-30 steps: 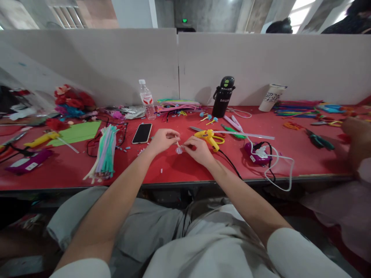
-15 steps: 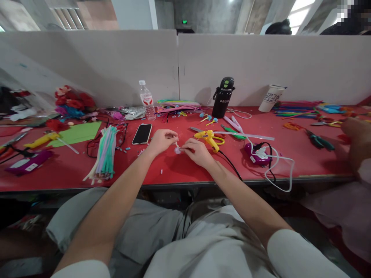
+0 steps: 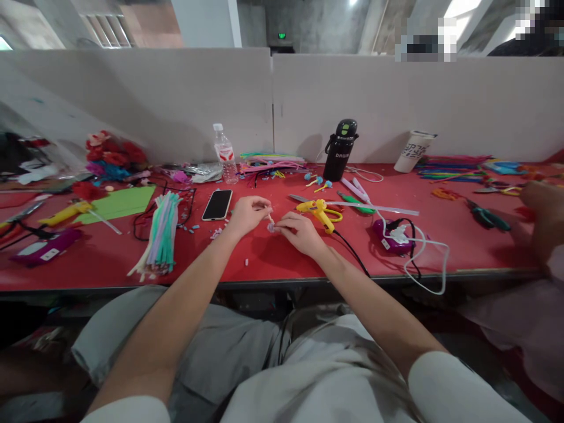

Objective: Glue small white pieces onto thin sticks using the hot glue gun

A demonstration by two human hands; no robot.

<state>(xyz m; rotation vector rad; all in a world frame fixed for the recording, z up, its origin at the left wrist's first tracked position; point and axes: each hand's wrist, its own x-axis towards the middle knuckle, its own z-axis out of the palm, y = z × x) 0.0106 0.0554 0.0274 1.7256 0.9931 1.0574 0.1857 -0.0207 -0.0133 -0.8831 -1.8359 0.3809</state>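
Observation:
Over the red tabletop, my left hand [image 3: 249, 215] is closed in a pinch on the pale stem of a small lilac pipe-cleaner flower [image 3: 271, 227]. My right hand [image 3: 300, 230] pinches the flower's right edge between thumb and forefinger. The flower hangs head down between my fingertips, its finer shape too small to make out. Just right of my right hand lies a yellow glue gun [image 3: 318, 212] with a clear glue stick in its back. A bundle of green, lilac and white pipe cleaners [image 3: 162, 232] lies to the left, past a phone [image 3: 217, 204].
Scissors [image 3: 335, 215] and green-handled pliers [image 3: 358, 202] lie behind the glue gun. A water bottle [image 3: 225, 154], black flask [image 3: 340, 150] and white cup [image 3: 413, 151] stand along the partition. A purple power strip [image 3: 393, 236] with loose cables sits right. Another person's arm [image 3: 544, 217] reaches in at far right.
The whole view has shifted very slightly. Both hands keep their pinch on the flower, with hardly any movement between them.

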